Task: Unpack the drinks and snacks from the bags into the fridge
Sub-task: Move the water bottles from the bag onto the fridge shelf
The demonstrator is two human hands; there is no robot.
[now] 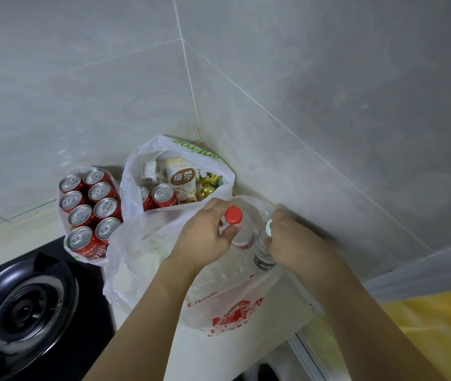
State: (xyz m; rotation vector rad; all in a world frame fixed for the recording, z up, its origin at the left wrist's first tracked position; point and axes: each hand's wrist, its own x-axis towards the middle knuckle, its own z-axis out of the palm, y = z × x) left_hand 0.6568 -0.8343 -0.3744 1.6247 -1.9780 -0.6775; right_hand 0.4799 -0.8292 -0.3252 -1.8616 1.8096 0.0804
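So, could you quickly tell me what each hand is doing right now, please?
Left hand: pinches the neck of the red-capped bottle.
Right hand: grips the top of the white-capped bottle.

Two bare forearms enter from the bottom edge of the frame and end in the left hand (205, 237) near centre and the right hand (290, 240) just right of it. No sleeve covers either arm as far as the frame shows. Wrists and visible fingers carry no watch, ring or glove. Nails look short.
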